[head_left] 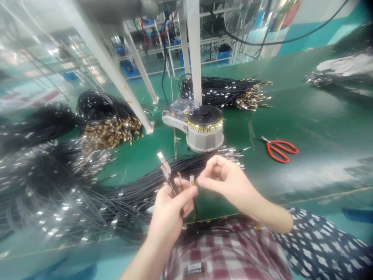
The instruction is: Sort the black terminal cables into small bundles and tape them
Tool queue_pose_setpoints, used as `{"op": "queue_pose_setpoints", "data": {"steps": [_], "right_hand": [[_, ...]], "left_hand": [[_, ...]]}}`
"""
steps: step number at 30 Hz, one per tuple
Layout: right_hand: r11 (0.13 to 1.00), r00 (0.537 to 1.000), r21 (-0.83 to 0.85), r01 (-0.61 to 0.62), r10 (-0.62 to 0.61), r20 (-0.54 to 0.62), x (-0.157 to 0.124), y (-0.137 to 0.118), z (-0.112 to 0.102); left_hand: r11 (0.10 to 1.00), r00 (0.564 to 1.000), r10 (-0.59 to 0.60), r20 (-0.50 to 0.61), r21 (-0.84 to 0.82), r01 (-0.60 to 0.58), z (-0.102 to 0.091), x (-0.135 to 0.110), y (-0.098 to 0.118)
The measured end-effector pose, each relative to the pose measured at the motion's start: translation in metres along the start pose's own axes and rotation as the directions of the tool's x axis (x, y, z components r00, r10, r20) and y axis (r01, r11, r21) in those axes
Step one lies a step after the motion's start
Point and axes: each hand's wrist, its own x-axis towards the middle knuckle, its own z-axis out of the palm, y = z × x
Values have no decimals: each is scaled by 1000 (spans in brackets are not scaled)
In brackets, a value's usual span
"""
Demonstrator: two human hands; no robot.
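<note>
My left hand (176, 204) is closed around several black cables (174, 186), their silver-tipped ends sticking up above the fingers. Between its thumb and forefinger a short cable end with a pale tip (192, 179) stands upright. Close beside that tip, my right hand (220, 175) has thumb and forefinger pinched together; whatever lies between them is too small to make out. Behind both hands a long bundle of black cables (140, 182) stretches across the green table, with metal ends (233, 153) at its right.
A round grey tape dispenser (204, 130) with a black top stands past the hands. Red-handled cutters (279, 149) lie to the right. Coiled cable bundles (107, 116) (221, 91) lie left and at the back. White posts (194, 50) rise from the green table (291, 112).
</note>
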Motion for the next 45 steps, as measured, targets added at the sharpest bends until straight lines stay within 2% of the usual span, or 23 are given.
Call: {"op": "queue_pose_setpoints", "data": {"steps": [12,17,21,24,26,29,33,35,38,40,42,45], "right_hand": [[994,998,112,2,-9,57,1,4,5],[994,998,94,46,-50,47,2,8,4],[992,997,93,82,-82,-4,-3,9,7],[994,995,53,101,-99,-32,-7,6,6],[996,998,51,69,-69,7,-7,3,4],[989,993,142,-31,14,121,-2,2,-1],[948,941,290,-133,29,337,7,8,-5],[936,914,313,-162,23,404,11,12,-10],[955,898,237,-177,58,437,15,9,-20],[988,933,109,-113,68,353,17,2,-27],[998,972,-56,-15,28,235,16,-8,-29],[964,981,-254,84,-35,191,14,-19,-22]], "left_hand": [[999,992,34,121,38,-39,-1,-1,-3],[996,988,46,145,70,-57,1,0,-5],[998,992,29,124,50,-35,2,-2,-5],[996,994,62,86,65,-67,3,-4,-6],[991,991,82,104,99,-92,2,-5,-6],[987,981,64,184,131,-89,-1,-4,-5],[996,956,-34,293,91,7,-6,1,-4],[995,935,-97,342,66,79,-8,4,-3],[990,920,-137,367,65,121,-8,8,-3],[991,928,-132,349,78,112,-7,10,-5],[992,938,-124,324,77,104,-6,12,-8],[994,949,-101,299,65,86,-2,14,-12]]}}
